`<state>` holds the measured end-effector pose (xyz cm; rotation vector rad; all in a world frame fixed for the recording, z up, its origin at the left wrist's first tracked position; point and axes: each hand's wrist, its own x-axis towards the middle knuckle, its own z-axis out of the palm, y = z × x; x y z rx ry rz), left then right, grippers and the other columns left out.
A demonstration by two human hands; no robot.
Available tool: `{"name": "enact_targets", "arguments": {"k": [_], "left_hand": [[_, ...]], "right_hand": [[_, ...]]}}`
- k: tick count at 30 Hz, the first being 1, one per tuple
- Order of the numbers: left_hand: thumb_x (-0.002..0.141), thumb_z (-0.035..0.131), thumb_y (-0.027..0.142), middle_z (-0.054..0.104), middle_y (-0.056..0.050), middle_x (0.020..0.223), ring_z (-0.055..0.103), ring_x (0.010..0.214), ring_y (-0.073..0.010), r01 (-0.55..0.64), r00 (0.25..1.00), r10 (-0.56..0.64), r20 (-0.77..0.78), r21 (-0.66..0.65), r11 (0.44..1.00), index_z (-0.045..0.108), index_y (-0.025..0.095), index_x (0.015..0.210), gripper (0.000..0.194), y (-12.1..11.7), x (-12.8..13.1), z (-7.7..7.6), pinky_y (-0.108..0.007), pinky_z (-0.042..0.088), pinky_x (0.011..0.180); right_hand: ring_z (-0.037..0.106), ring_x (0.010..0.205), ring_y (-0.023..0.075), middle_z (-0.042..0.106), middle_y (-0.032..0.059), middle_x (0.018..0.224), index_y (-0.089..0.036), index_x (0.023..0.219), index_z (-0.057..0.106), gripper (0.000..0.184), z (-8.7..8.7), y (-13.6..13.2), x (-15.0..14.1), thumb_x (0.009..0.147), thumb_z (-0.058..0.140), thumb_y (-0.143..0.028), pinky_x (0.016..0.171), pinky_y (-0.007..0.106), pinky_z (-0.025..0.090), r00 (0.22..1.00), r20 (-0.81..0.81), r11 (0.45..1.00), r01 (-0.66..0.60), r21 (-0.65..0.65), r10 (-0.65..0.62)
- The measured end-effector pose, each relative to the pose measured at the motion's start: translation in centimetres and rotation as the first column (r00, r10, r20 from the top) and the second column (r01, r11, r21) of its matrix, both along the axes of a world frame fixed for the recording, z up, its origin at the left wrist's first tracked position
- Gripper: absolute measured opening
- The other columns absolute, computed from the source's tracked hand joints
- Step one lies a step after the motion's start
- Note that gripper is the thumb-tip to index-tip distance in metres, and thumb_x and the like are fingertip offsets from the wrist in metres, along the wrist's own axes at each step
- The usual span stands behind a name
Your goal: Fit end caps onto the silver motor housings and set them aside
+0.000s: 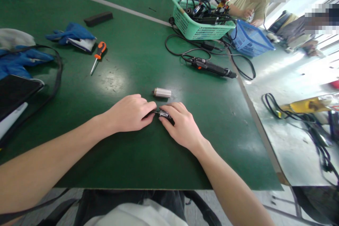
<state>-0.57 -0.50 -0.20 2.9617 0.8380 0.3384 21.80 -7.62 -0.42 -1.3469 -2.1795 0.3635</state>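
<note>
Behind the left hand (134, 114) and right hand (184, 125) lies a tube (162, 93); a basket (197, 31) sits near the surface's (137, 162) right edge.

From the wearer's head, one camera faces forward and down over the bench (137, 162), near enough that the left hand (134, 113) reaches in from eight o'clock, the right hand (184, 123) from five; the wearer's pale shirt (140, 216) edges in at six.

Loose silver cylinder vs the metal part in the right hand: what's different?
The silver cylinder lies loose on the green tabletop; the metal part is in the right hand. The silver cylinder is fully visible; the metal part is partly covered by that hand. The silver cylinder looks pale; the metal part looks darker, with bright glints. Both look metallic.
</note>
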Motion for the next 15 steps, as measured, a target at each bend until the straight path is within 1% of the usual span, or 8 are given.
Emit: {"name": "enact_targets", "arguments": {"k": [4, 8, 15], "left_hand": [[0.101, 0.05, 0.031, 0.068, -0.004, 0.073, 0.064, 0.067, -0.0212, -0.003, 1.0, 0.003, -0.007, -0.002, 1.0, 0.066, 0.018, 0.094, 0.022, -0.05, 0.03, 0.0, -0.035, 0.047, 0.071], [0.1, 0.05, 0.03, 0.068, -0.004, 0.073, 0.063, 0.066, -0.0204, 0.001, 1.0, -0.001, -0.001, -0.004, 1.0, 0.067, 0.018, 0.094, 0.022, -0.09, 0.09, 0.1, -0.035, 0.047, 0.071], [0.101, 0.05, 0.032, 0.069, -0.004, 0.074, 0.064, 0.067, -0.0203, 0.002, 1.0, -0.002, 0.01, -0.002, 1.0, 0.068, 0.018, 0.096, 0.023, -0.11, 0.01, -0.08, -0.034, 0.047, 0.071]], "right_hand": [[0.063, 0.109, 0.0283, 0.07, 0.0113, 0.117, -0.02, 0.122, 0.068, 0.023, -0.18, 0.08, 0.01, 0.101, 0.061, -0.023, 0.099, 0.046, 0.056, 1.0, -0.001, 1.0, -0.004, 0.002, 0.004], [0.063, 0.109, 0.0283, 0.07, 0.0104, 0.117, -0.022, 0.123, 0.068, 0.024, -0.18, 0.08, 0.01, 0.101, 0.061, -0.022, 0.099, 0.047, 0.056, 1.0, -0.007, 1.0, -0.005, -0.005, 0.005], [0.062, 0.108, 0.028, 0.07, 0.0107, 0.115, -0.019, 0.123, 0.068, 0.023, -0.07, 0.08, -0.02, 0.1, 0.062, -0.022, 0.098, 0.045, 0.056, 1.0, -0.007, 1.0, -0.006, -0.002, 0.006]]}}
